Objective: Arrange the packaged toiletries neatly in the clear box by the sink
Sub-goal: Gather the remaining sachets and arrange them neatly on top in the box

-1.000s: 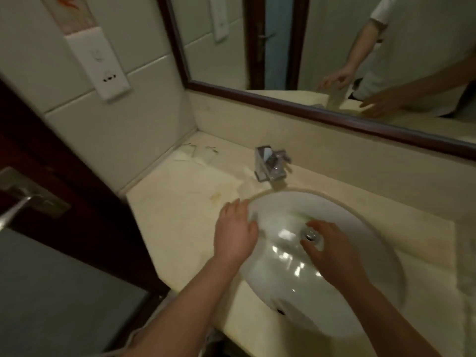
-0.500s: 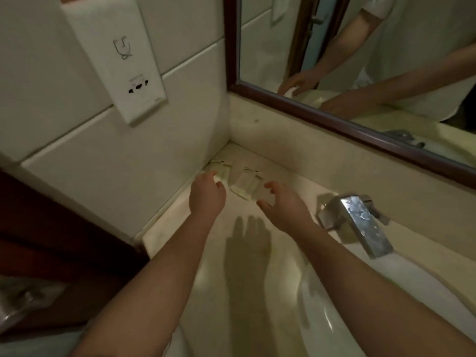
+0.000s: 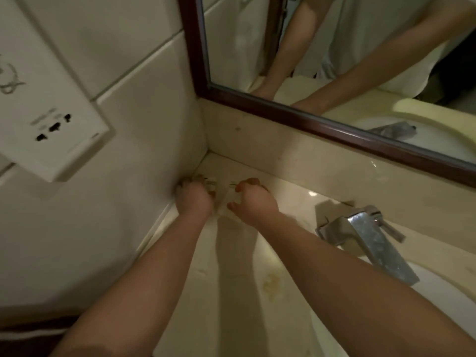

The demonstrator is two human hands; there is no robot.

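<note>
The bench (image 3: 231,292) runs into a corner, with the tiled side wall (image 3: 144,150) on its left and a low backsplash (image 3: 309,161) behind. Above the backsplash hangs the mirror (image 3: 244,47); on the side wall, further left and higher, sits a socket plate (image 3: 51,119). Two small packets lie side by side in the corner. The left hand (image 3: 194,199) lies over the left packet (image 3: 210,182), close to the side wall. Just right of it, the right packet (image 3: 233,194) sits between the thumb and fingers (image 3: 244,182) of the right hand (image 3: 253,204). The tap (image 3: 371,235) stands further right, before the backsplash, reaching over the sink basin (image 3: 438,305) set in the bench.
</note>
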